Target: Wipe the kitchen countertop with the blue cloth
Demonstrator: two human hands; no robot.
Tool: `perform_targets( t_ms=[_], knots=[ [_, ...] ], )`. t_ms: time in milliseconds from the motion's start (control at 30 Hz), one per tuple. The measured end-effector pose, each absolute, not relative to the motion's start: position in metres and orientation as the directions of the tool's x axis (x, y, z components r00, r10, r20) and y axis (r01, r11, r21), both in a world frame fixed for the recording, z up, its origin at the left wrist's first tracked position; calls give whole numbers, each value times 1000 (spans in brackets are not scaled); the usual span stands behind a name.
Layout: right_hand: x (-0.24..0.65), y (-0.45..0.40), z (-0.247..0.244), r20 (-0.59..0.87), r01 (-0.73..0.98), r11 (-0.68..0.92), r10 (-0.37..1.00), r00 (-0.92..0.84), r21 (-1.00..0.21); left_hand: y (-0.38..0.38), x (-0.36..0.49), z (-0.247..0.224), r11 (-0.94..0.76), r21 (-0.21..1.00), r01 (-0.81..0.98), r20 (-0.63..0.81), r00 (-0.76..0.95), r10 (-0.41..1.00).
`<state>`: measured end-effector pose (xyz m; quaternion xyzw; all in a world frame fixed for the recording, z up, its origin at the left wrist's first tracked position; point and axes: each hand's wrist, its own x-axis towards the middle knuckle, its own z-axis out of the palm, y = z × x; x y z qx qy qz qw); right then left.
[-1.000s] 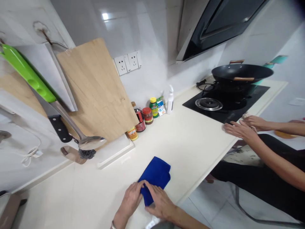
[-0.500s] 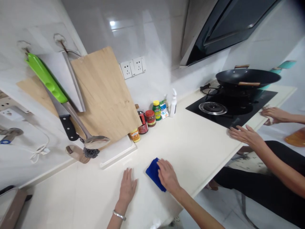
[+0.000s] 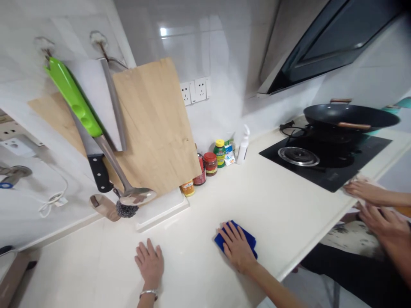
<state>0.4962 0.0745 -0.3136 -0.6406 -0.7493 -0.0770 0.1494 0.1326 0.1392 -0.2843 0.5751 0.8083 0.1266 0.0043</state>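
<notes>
My right hand (image 3: pixel 239 250) lies on a folded blue cloth (image 3: pixel 248 239) on the white countertop (image 3: pixel 189 265). Its fingers are spread and flat over the cloth, whose far and right edges show past them. To the left, my left hand (image 3: pixel 150 261) rests palm down on the bare counter, fingers apart, with a silver bangle at the wrist. That hand holds nothing. Behind both hands stand a jar with a red lid (image 3: pixel 210 164), a green bottle with a yellow cap (image 3: pixel 220 153) and a white spray bottle (image 3: pixel 243 145).
A cutting board (image 3: pixel 157 124), cleaver (image 3: pixel 96 94) and green-handled ladle (image 3: pixel 75 100) hang at left. A wok (image 3: pixel 349 115) sits on the black cooktop (image 3: pixel 324 167) at right. Another person's hand (image 3: pixel 369 192) presses a pale cloth by the counter edge; their other hand (image 3: pixel 385 220) is nearby.
My right hand and the blue cloth have moved right along the counter. My left hand has shifted left, away from the cloth. The other person's nearer hand has left the cooktop edge. The view has turned slightly.
</notes>
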Motion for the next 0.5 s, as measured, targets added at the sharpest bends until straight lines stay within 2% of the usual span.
perform_targets(
  t_ms=[133,333,500],
  knots=[
    [537,119,-317,310,999,-23,950,29,-25,134,137,-292,257,158,954,278,-292,915],
    [567,200,-316,284,958,-288,919,274,9,137,135,-298,223,153,963,348,-263,900],
    [577,276,-308,251,916,-400,884,394,-27,141,138,-305,235,173,956,400,-287,871]
  ],
)
